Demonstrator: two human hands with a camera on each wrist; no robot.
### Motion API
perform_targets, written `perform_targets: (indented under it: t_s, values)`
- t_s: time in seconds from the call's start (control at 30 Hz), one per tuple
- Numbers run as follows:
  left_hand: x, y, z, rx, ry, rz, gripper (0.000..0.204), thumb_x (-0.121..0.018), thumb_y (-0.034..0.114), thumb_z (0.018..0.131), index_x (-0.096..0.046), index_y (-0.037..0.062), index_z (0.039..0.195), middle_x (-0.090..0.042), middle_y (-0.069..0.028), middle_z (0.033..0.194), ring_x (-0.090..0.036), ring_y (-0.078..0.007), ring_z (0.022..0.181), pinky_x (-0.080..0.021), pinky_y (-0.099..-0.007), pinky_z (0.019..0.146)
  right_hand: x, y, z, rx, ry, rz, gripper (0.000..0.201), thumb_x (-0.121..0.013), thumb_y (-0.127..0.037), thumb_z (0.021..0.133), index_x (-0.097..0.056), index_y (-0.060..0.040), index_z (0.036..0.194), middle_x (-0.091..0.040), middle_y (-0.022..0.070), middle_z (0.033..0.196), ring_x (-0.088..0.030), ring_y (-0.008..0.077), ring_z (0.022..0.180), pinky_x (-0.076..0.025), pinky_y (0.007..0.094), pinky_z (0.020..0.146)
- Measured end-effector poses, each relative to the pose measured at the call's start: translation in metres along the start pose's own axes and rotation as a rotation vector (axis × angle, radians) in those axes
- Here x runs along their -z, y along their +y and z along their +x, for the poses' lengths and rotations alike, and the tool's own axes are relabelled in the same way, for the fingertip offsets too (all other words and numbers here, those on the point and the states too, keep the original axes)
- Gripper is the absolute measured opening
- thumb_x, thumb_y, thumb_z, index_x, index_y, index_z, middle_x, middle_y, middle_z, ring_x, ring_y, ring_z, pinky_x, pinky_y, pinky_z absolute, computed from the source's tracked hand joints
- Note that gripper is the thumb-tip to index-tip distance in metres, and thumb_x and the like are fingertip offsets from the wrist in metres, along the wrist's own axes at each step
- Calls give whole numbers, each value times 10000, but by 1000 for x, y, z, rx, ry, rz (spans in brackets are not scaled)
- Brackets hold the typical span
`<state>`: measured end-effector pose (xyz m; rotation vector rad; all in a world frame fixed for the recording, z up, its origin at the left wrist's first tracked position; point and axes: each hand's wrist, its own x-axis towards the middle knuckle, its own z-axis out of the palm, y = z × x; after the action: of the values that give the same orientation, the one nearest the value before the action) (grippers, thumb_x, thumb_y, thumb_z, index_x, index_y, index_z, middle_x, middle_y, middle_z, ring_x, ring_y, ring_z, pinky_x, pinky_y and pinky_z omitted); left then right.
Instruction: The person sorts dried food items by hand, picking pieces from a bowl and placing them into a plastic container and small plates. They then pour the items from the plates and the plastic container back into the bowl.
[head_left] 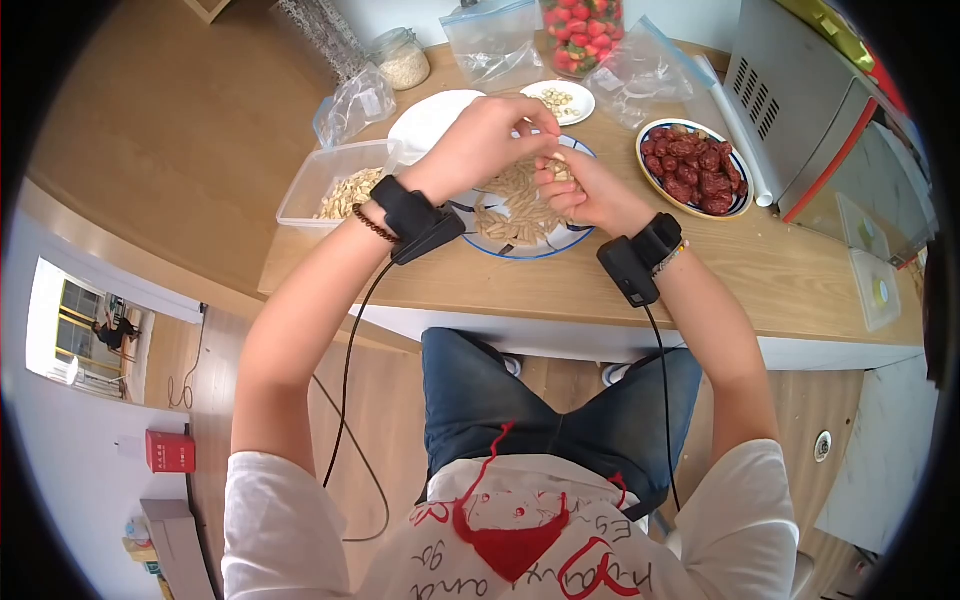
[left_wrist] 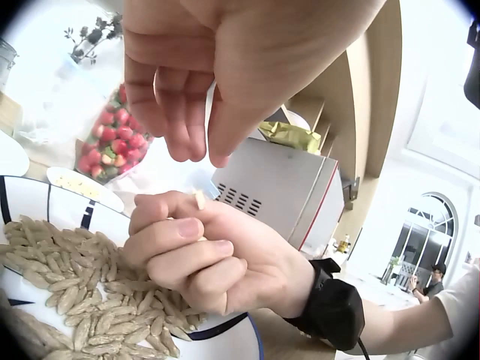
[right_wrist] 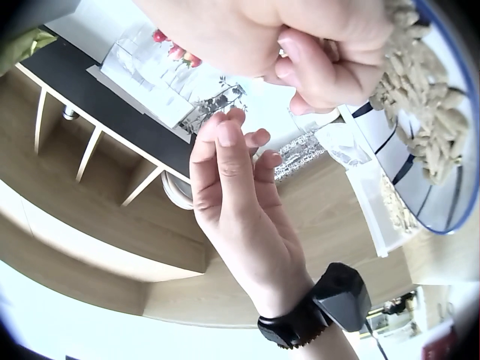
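My right hand is curled over the front of a blue-rimmed plate, gripping small pale kernels. One pale kernel pokes out at the top of the curled fingers. Just above it hangs my left hand, its fingers bent loosely and the thumb near the fingertips; nothing shows between them in the left wrist view. Tan elongated pods cover much of the plate. Behind it a small white dish holds pale yellow kernels. At the left, a clear plastic box contains flat, pale pieces.
A plate of dried red dates sits to the right, beside a grey oven-like appliance. Along the back stand a glass jar, clear plastic bags and a bag of strawberries. A white plate lies behind the left hand.
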<state>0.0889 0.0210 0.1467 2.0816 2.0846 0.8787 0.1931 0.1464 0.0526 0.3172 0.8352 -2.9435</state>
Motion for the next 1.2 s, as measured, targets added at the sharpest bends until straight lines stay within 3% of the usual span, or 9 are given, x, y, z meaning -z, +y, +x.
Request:
perform_targets:
  t_s: [0.1,0.2,0.3,0.5,0.7,0.8,1.0,1.2]
  values:
    - [1,0,-3,48,24,106,129,-632,135,810,-654,50,905,-637,-55,789,-558,-143,680,-461,-271,652,4,-2,-1,-22,-34,56,157,-493,-178,911,-462,-38,848,-427,6,711,-318,21,453,-225,145,337]
    - [-4,-13,-24,144,-203,94,126,-639,125,793,-655,36,880,-637,-70,782,-578,-163,681,-467,-282,645,13,-4,4,-18,-59,56,154,-490,-175,912,-462,-38,848,-428,3,707,-320,21,450,-225,145,337]
    - [-15,-18,-48,66,-474,38,97,-643,111,779,-656,40,845,-645,-68,779,-602,-181,692,-470,-293,642,10,-2,4,-2,-66,17,147,-487,-170,911,-463,-40,848,-429,1,703,-319,21,445,-226,147,337]
    - [-17,-21,-49,87,-584,148,76,-652,95,751,-665,68,820,-639,-76,787,-625,-224,739,-477,-312,650,4,0,1,33,-24,-25,140,-502,-160,909,-469,-49,832,-410,-11,693,-293,3,436,-213,127,317]
    - [-25,-25,-50,-54,-514,303,89,-667,132,713,-659,73,777,-615,-74,759,-613,-255,742,-476,-352,668,8,-1,3,26,-60,-55,143,-483,-169,910,-468,-42,844,-429,-4,702,-311,21,445,-226,152,344]
    - [-27,-22,-52,-1,-500,355,93,-657,152,715,-637,65,741,-609,-77,759,-610,-270,746,-474,-358,677,7,0,1,32,-54,-59,145,-481,-171,911,-468,-42,845,-429,-1,703,-311,22,445,-226,153,343]
    - [-29,-19,-49,-69,-507,491,64,-616,142,723,-609,78,724,-608,-83,775,-611,-281,744,-475,-372,658,5,0,1,48,-52,-83,152,-476,-176,914,-467,-42,844,-429,1,701,-311,23,445,-226,154,343]
    - [-37,-30,-52,-97,-363,472,72,-590,87,714,-575,70,782,-602,-90,766,-611,-285,718,-475,-380,626,1,3,-1,65,-13,-98,158,-498,-182,915,-479,-49,832,-425,-8,692,-306,9,441,-225,135,333]
